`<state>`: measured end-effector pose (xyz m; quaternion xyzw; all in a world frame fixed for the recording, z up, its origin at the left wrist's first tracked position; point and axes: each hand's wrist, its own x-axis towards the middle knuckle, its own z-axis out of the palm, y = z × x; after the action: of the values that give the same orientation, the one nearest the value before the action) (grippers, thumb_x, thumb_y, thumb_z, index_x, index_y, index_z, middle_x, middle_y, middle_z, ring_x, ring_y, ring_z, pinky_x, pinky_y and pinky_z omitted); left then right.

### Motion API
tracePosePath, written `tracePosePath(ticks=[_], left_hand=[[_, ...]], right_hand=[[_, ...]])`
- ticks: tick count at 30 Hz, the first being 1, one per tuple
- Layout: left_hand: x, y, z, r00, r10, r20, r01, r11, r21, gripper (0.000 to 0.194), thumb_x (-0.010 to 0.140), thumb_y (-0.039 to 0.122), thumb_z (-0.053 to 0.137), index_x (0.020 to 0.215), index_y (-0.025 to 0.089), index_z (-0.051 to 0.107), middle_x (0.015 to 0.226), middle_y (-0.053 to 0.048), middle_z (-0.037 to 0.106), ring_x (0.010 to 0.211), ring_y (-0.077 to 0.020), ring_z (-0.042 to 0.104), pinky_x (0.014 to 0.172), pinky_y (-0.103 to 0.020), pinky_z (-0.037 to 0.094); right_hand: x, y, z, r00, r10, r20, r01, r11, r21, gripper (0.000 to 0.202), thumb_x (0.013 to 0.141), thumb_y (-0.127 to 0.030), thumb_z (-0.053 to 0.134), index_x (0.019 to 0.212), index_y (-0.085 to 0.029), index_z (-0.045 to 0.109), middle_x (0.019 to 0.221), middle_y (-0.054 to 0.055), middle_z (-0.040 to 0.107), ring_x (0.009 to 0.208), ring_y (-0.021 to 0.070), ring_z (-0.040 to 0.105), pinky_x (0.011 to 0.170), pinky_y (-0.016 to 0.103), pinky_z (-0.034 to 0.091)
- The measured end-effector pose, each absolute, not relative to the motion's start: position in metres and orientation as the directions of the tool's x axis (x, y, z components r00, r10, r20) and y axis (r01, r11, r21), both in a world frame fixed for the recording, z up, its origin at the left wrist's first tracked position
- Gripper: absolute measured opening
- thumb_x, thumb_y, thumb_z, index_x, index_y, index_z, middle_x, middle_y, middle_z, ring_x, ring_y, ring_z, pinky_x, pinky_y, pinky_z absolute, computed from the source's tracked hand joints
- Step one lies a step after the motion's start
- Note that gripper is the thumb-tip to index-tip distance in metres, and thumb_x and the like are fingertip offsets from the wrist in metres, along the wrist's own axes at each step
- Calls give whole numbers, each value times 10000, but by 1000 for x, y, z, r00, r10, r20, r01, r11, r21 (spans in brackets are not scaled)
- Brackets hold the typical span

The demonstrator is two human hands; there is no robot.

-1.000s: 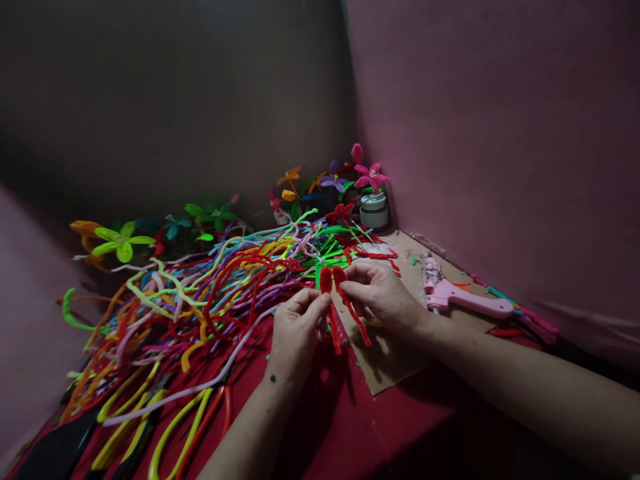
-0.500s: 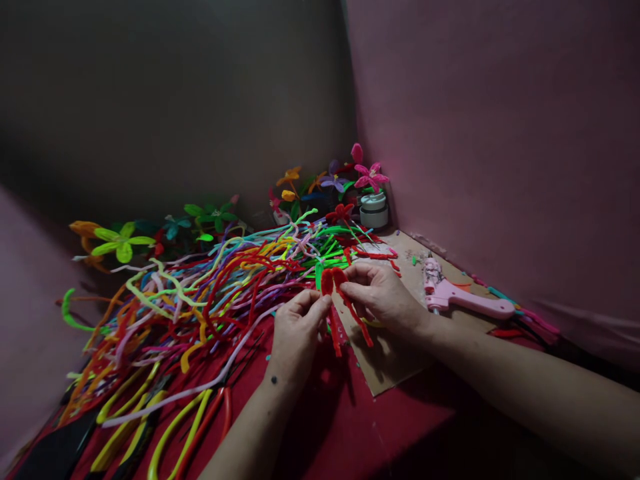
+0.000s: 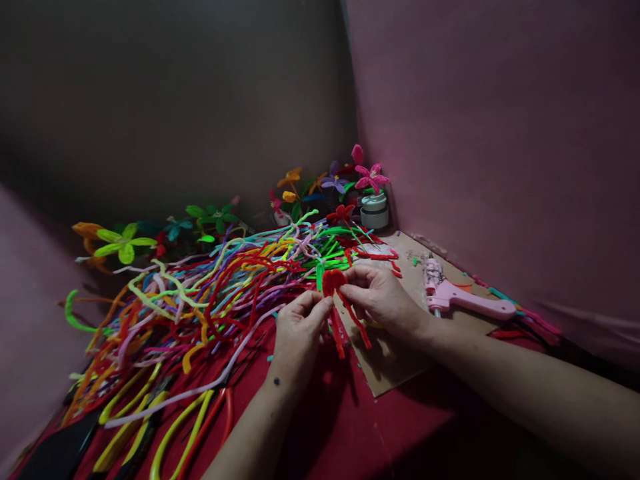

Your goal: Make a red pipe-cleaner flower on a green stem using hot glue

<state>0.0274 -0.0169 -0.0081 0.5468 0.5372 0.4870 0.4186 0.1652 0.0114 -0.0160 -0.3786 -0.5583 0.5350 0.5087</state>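
Two red pipe-cleaner petals (image 3: pixel 334 283) meet side by side between my hands, above the edge of the cardboard. My left hand (image 3: pixel 299 337) pinches the left petal between thumb and forefinger. The right petal is in the closed fingers of my right hand (image 3: pixel 384 298). Two fuzzy red stems (image 3: pixel 361 329) dangle below the petals. Just behind them a green pipe-cleaner piece (image 3: pixel 319 275) shows. Part of each petal is hidden by my fingertips.
Loose multicoloured pipe cleaners (image 3: pixel 210 293) cover the left and middle of the red cloth (image 3: pixel 340 427). Yellow-handled pliers (image 3: pixel 130 433) lie front left. A pink glue gun (image 3: pixel 470 301) rests on the cardboard (image 3: pixel 390 373) at right. Pipe-cleaner flowers (image 3: pixel 125 243) and a small pot (image 3: pixel 374 212) stand behind.
The two red petals have come together; the small gap between their tips has closed. Both hands keep their pinch and have hardly moved.
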Motion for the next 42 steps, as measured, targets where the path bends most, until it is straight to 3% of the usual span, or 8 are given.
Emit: tracePosePath(ticks=[25, 42], left_hand=[[28, -19, -9, -11, 997, 70, 197, -67, 978, 226, 748, 330, 571, 611, 153, 546, 462, 47, 461, 428, -81, 410, 446, -204, 337], [27, -17, -14, -2, 996, 84, 179, -83, 980, 234, 756, 326, 570, 604, 153, 523, 462, 52, 447, 427, -79, 390, 440, -207, 321]], right_hand=[[160, 9, -18, -208, 970, 121, -135, 94, -986, 117, 716, -247, 577, 777, -148, 558, 580, -41, 523, 406, 52, 427, 366, 174, 298], [160, 6, -13, -233, 956, 177, -143, 146, -979, 109, 758, -236, 559, 729, -133, 578, 576, -42, 506, 442, 55, 426, 417, 193, 328]])
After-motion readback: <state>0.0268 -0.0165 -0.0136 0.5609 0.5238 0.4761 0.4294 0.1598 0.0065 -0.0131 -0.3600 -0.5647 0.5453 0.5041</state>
